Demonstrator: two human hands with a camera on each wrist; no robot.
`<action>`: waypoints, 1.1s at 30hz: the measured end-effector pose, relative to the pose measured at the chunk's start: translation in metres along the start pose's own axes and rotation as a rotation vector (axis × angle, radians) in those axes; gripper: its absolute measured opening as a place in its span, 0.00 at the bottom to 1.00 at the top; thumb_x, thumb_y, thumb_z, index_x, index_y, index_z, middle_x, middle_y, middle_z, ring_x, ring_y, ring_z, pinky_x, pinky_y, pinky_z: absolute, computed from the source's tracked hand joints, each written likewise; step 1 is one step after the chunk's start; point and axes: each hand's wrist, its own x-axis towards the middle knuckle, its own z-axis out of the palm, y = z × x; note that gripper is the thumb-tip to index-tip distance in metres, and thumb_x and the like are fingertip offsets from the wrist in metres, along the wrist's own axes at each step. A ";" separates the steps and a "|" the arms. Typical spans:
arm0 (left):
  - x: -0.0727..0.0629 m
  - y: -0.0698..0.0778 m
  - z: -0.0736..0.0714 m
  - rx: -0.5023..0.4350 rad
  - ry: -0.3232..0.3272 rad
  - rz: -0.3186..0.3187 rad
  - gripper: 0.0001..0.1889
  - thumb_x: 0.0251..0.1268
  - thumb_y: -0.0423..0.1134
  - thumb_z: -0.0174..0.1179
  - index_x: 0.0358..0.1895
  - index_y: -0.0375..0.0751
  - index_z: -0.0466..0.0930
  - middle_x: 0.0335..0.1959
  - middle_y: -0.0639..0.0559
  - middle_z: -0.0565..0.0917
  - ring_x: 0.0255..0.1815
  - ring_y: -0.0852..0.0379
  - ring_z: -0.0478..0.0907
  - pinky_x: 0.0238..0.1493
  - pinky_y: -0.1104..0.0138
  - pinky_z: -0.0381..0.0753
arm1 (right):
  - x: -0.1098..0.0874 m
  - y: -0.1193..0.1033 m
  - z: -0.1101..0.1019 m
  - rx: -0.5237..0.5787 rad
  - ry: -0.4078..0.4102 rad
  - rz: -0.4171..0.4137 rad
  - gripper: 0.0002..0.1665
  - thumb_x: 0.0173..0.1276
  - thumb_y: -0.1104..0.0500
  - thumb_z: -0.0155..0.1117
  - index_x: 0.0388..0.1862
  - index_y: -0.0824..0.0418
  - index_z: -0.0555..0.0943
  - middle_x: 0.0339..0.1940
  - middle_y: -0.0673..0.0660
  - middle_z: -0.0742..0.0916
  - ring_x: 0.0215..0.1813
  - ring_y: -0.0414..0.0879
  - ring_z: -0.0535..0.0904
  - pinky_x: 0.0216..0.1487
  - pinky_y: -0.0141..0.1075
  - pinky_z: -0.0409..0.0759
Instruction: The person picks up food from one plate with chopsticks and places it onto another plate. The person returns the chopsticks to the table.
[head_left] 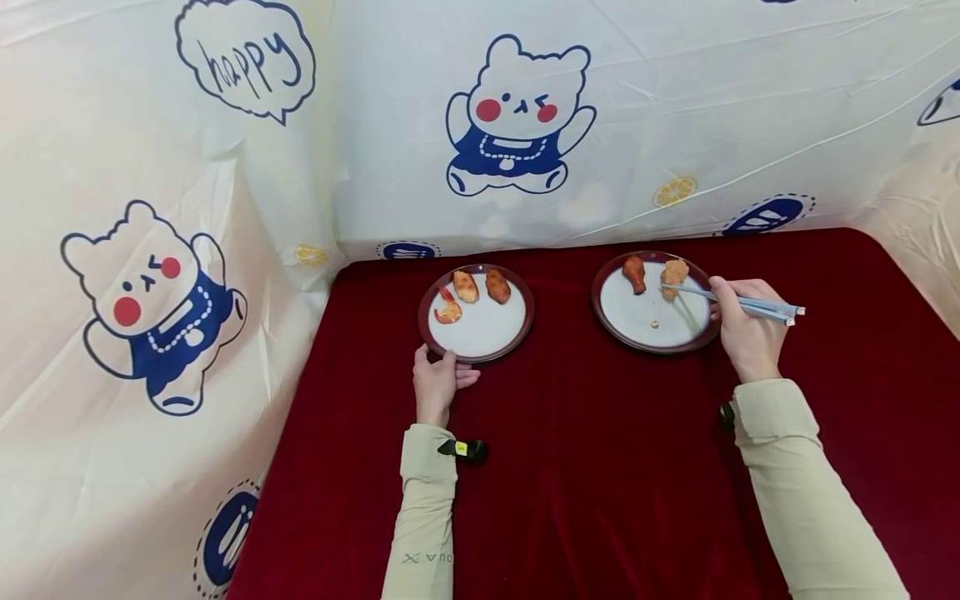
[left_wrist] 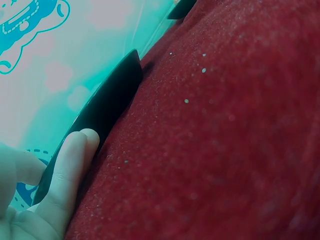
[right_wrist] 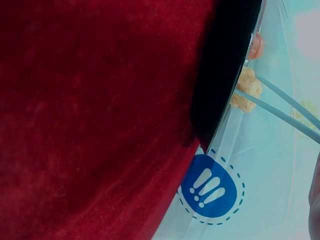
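Observation:
My left hand [head_left: 437, 385] pinches the near rim of the left plate [head_left: 480, 335], its fingers against the dark outer side in the left wrist view. This plate bears a shrimp [head_left: 450, 313] and two browned chicken pieces, one paler [head_left: 466, 287] and one darker [head_left: 497, 285]. At the right, my right hand [head_left: 752, 333] grips a pair of light blue chopsticks [head_left: 761, 307] beside the right plate [head_left: 626, 317]. Their tips reach a lumpy piece of fried chicken [head_left: 675, 271]; in the right wrist view they overlap the chicken [right_wrist: 247, 95]. Left of it lies a drumstick [head_left: 634, 273].
A dark red cloth [head_left: 585, 450] covers the table under both plates. White printed fabric [head_left: 390, 125] hangs behind and at the sides. One small crumb [head_left: 655, 324] lies on the right plate. Small pale specks [left_wrist: 204, 70] dot the cloth in the left wrist view.

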 end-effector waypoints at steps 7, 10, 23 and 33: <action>0.020 -0.024 -0.002 -0.036 0.008 -0.007 0.37 0.75 0.40 0.47 0.79 0.46 0.36 0.39 0.34 0.85 0.27 0.50 0.87 0.36 0.61 0.90 | 0.001 0.001 0.001 -0.035 -0.026 0.000 0.28 0.67 0.42 0.62 0.31 0.67 0.87 0.22 0.28 0.76 0.23 0.21 0.72 0.24 0.15 0.69; 0.020 -0.026 -0.001 -0.035 0.016 0.004 0.37 0.75 0.41 0.48 0.79 0.47 0.36 0.38 0.35 0.85 0.26 0.52 0.87 0.35 0.62 0.90 | 0.001 0.002 0.002 -0.066 -0.030 -0.013 0.29 0.67 0.40 0.60 0.30 0.67 0.87 0.22 0.27 0.75 0.26 0.21 0.71 0.26 0.16 0.68; 0.020 -0.026 0.000 -0.020 0.032 0.028 0.36 0.75 0.40 0.48 0.78 0.44 0.38 0.37 0.34 0.85 0.24 0.53 0.87 0.34 0.63 0.90 | 0.004 0.000 0.002 -0.077 -0.034 0.037 0.30 0.67 0.39 0.59 0.34 0.66 0.87 0.23 0.27 0.75 0.23 0.19 0.71 0.24 0.14 0.69; 0.021 -0.026 -0.003 -0.044 0.015 0.006 0.37 0.75 0.41 0.48 0.78 0.47 0.37 0.39 0.33 0.85 0.27 0.50 0.87 0.35 0.61 0.90 | 0.002 -0.002 0.002 -0.032 -0.012 0.081 0.27 0.68 0.42 0.60 0.37 0.67 0.86 0.24 0.29 0.76 0.20 0.20 0.73 0.21 0.14 0.70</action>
